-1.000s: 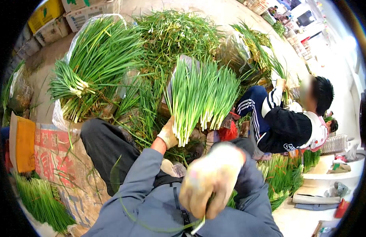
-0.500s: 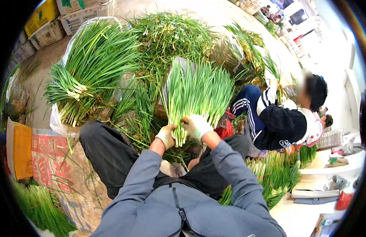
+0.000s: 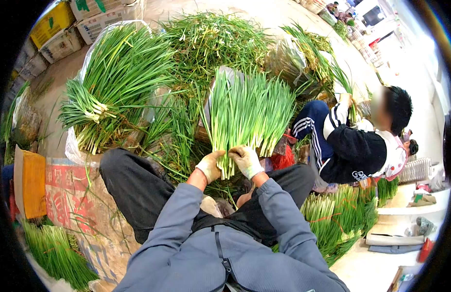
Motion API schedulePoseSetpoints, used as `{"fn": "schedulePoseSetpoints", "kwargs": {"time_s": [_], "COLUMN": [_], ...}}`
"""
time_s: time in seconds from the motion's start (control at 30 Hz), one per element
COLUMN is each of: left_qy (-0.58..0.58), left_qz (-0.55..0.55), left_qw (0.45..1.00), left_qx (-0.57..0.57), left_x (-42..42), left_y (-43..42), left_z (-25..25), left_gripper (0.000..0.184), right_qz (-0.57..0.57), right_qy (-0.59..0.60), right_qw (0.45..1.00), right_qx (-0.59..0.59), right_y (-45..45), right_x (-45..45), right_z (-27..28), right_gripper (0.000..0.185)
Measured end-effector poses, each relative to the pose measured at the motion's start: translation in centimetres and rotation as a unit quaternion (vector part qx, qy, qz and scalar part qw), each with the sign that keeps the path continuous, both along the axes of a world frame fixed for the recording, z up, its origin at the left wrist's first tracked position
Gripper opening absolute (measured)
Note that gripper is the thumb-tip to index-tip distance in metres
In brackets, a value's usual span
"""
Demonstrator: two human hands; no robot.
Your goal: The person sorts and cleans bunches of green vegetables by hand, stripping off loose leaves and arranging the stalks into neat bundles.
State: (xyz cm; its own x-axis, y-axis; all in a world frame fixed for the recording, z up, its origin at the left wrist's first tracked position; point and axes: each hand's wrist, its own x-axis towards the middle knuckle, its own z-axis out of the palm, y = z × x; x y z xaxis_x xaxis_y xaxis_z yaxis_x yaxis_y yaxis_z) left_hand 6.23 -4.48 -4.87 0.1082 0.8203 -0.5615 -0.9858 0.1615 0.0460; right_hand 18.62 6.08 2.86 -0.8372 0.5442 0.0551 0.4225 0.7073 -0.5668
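Observation:
Both my hands wear pale work gloves and meet at the lower ends of a bunch of Chinese chives (image 3: 226,112) fanned over a low stand in front of my knees. My left hand (image 3: 210,166) is closed against the left side of the pale stalk ends. From the right, my right hand (image 3: 247,161) pinches the same stalks with thumb and fingers. The stalk tips stick out below, between the two hands. More chives (image 3: 271,117) lie beside them on the stand, their white ends to the right of my right hand.
A large heap of chives (image 3: 123,68) in a plastic wrap is at left, and loose greens (image 3: 213,44) pile up behind. A seated co-worker (image 3: 357,141) is close on my right, above tied chive bundles (image 3: 340,214). Crates (image 3: 108,24) stand at back left.
My right hand has shifted from over the stalks to their right side. The bunch in my hands now stands a little apart from the chives at right.

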Motion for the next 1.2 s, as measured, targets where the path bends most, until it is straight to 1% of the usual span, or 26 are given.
{"fn": "schedulePoseSetpoints", "kwargs": {"time_s": [0.03,0.17,0.2,0.23,0.27,0.33,0.37,0.4,0.47,0.5,0.53,0.57,0.6,0.63,0.67,0.7,0.73,0.77,0.8,0.83,0.9,0.93,1.0,1.07,1.13,1.2], "left_qy": [0.009,-0.039,-0.009,0.02,0.019,0.072,0.122,0.12,0.135,0.178,0.166,0.157,0.147,0.147,0.073,0.0,0.011,0.017,0.027,-0.006,0.0,0.005,-0.008,-0.008,0.032,0.041], "left_qz": [0.0,-0.009,-0.009,-0.008,-0.009,-0.047,-0.036,-0.034,-0.016,0.014,0.026,0.031,0.034,0.032,0.029,0.025,0.023,0.026,0.032,0.061,0.036,0.043,0.041,0.027,0.01,0.0], "left_qw": [0.999,0.999,1.0,0.999,0.999,0.996,0.99,0.99,0.989,0.983,0.985,0.987,0.988,0.989,0.997,0.999,0.999,0.999,0.999,0.998,0.999,0.999,0.999,0.999,0.999,0.999], "left_qx": [0.036,-0.016,-0.026,-0.036,-0.034,-0.015,-0.06,-0.061,-0.06,-0.042,-0.031,-0.02,-0.009,-0.009,-0.023,-0.039,-0.024,-0.017,-0.008,0.026,0.019,0.002,-0.014,-0.017,0.0,-0.009], "left_x": [0.3,0.9,1.2,1.3,1.4,1.6,1.6,1.5,1.3,1.4,1.2,1.1,1.1,1.1,0.9,0.7,0.6,0.5,0.2,0.2,0.0,0.1,0.3,0.0,0.0,0.0], "left_y": [-0.1,0.6,0.9,1.1,1.2,1.4,1.2,0.9,0.5,0.6,0.5,0.5,0.3,0.4,0.7,0.7,0.2,-0.1,-0.1,0.1,-0.3,-0.3,-0.1,-0.4,-0.3,-0.3], "left_z": [-0.5,-0.1,-0.2,-0.2,-1.2,-3.7,-0.9,0.4,1.7,1.2,0.7,0.2,0.0,-0.2,-0.2,-0.3,0.7,1.9,2.7,2.1,1.7,1.8,1.5,0.5,-0.4,-0.2], "left_gripper": [0.021,0.023,0.022,0.021,0.021,0.02,0.023,0.023,0.02,0.026,0.03,0.03,0.03,0.03,0.03,0.032,0.038,0.038,0.039,0.039,0.038,0.038,0.037,0.035,0.033,0.032], "right_qz": [-0.002,-0.026,-0.035,-0.017,-0.006,0.021,0.03,0.032,0.044,0.072,0.085,0.167,0.245,0.332,0.402,0.415,0.398,0.399,0.262,0.103,-0.1,-0.132,-0.154,-0.16,-0.141,-0.156], "right_qy": [0.001,0.022,0.026,0.044,0.071,0.066,0.064,0.062,0.012,-0.008,-0.049,-0.117,-0.183,-0.268,-0.131,-0.183,-0.244,-0.246,-0.174,-0.083,-0.058,-0.13,-0.081,-0.136,-0.127,-0.157], "right_qw": [1.0,0.997,0.995,0.997,0.995,0.997,0.997,0.997,0.989,0.972,0.945,0.916,0.876,0.789,0.845,0.89,0.848,0.846,0.947,0.982,0.939,0.929,0.964,0.966,0.98,0.972], "right_qx": [-0.013,-0.062,-0.093,-0.065,-0.074,-0.044,-0.033,-0.034,-0.144,-0.225,-0.314,-0.346,-0.374,-0.443,-0.327,-0.037,0.25,0.253,0.065,-0.132,-0.325,-0.32,-0.203,-0.151,-0.061,-0.081], "right_y": [-0.4,-1.1,-1.4,-1.8,-2.0,-2.3,-2.4,-2.6,-3.2,-4.3,-5.4,-6.2,-6.7,-6.5,-4.5,-1.9,0.7,1.3,2.6,3.5,1.5,0.4,1.3,0.7,-0.2,0.1], "right_x": [0.1,0.6,0.8,1.1,1.4,2.1,2.2,2.5,3.0,2.7,2.8,2.1,1.8,1.9,2.0,0.2,-1.5,-1.3,-1.3,-1.5,-2.6,-3.3,-3.9,-5.0,-5.8,-5.9], "right_z": [0.1,-0.1,0.0,0.1,0.5,0.8,1.1,1.4,2.2,3.5,5.2,7.5,8.7,7.6,6.5,9.2,11.9,10.8,8.0,4.8,5.2,5.8,0.6,0.5,0.9,0.1], "right_gripper": [0.017,0.017,0.017,0.015,0.013,0.011,0.011,0.011,0.014,0.015,0.016,0.016,0.016,0.018,0.021,0.023,0.026,0.026,0.029,0.031,0.035,0.037,0.039,0.043,0.047,0.047]}}
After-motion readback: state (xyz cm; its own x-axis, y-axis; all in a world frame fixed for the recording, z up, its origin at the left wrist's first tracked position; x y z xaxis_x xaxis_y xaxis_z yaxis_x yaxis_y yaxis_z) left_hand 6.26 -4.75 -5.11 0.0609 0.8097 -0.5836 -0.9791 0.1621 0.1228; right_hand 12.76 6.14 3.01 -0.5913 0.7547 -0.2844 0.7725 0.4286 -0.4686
